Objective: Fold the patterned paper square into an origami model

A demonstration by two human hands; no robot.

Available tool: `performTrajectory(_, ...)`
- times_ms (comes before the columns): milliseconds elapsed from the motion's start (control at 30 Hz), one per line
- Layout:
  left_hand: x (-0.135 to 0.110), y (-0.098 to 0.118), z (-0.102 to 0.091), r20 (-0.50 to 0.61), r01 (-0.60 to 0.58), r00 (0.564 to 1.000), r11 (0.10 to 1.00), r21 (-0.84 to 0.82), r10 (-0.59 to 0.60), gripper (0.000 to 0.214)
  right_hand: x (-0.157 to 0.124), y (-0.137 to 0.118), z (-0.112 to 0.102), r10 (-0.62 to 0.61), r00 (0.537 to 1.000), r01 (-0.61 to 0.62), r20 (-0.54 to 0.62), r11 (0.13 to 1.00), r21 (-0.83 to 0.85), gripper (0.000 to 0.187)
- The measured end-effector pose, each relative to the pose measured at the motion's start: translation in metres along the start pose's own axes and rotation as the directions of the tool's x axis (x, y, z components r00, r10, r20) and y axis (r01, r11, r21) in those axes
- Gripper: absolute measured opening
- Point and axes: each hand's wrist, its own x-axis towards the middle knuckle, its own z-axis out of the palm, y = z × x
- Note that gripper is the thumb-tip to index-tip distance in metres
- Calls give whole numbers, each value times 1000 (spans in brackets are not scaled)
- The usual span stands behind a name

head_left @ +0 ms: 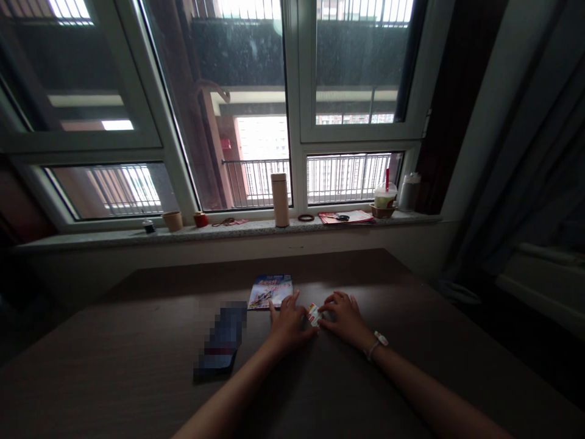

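My left hand (287, 322) and my right hand (343, 317) rest close together on a dark wooden table (137, 341). Between their fingertips sits a small white and red piece of paper (313, 314), pinched from both sides. The fingers of both hands are curled onto it. My right wrist carries a white band (380, 339). Just beyond my left hand lies a colourful printed booklet (269, 291), flat on the table.
A dark, blurred-out flat object (222, 341) lies left of my hands. The window sill (228, 230) behind holds a tall beige flask (280, 199), a paper cup (172, 220), a red pot (200, 219), scissors on red paper (345, 216) and a drink cup (385, 196).
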Motion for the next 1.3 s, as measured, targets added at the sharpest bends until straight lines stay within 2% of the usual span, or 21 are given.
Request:
performTrajectory(267,-2,-2,-1,44,21,999,999,-26,-20,51,-2,0,0,-10,1000,10,-12,1000,6,28)
performTrajectory(500,-4,-8,-4,64,29,998,999,-39,-26,52,-5,-2,-2,-6,1000,6,11,1000,18,37)
performTrajectory(800,-3,-9,-6,81,86,994,994,-68,-80,32,-8,0,-3,-6,1000,5,23,1000,15,51)
performTrajectory(1133,-3,-9,0,22,118,993,989,-84,-117,30,-9,1,-5,-16,998,15,65,1000,27,54)
performTrajectory(1200,-3,-9,0,14,113,994,990,-86,-112,30,-9,3,-5,-23,997,19,69,998,51,52)
performTrajectory(1300,-3,-8,-2,14,99,995,989,-110,-98,30,-8,6,-4,-36,998,32,46,996,82,39)
